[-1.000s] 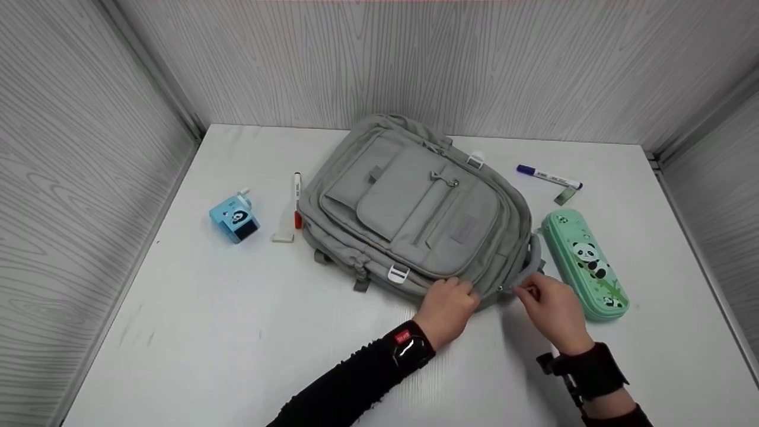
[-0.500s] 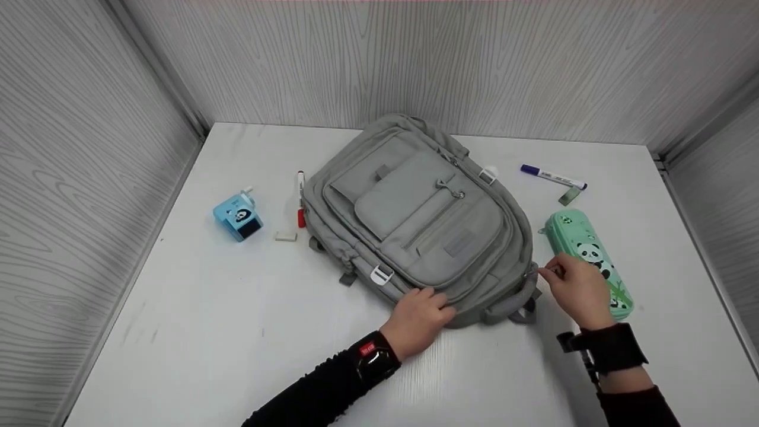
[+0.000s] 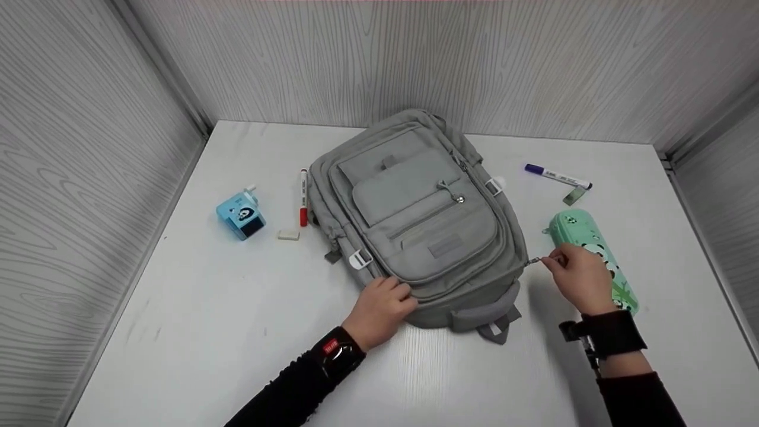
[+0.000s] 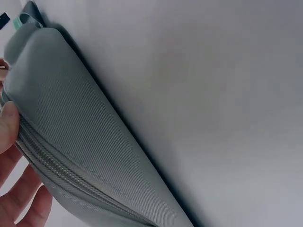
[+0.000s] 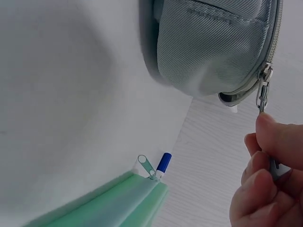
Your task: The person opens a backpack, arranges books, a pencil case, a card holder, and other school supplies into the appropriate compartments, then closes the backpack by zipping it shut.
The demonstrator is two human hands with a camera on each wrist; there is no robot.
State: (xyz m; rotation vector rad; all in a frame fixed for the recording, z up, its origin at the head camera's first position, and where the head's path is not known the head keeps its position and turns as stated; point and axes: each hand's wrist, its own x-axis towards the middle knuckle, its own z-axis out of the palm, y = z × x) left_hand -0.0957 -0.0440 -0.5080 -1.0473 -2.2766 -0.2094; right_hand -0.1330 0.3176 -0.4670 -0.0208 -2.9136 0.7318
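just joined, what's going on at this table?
A person is handling a grey fabric backpack that lies pocket side up on a white table. The right hand pinches a silvery metal zipper pull at its side; the left hand grips its near edge. A mint-green panda-print pencil case lies beside it.

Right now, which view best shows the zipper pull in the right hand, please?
Right wrist: the zipper pull looks large there. The head view shows it tiny; the left wrist view doesn't clearly show it.
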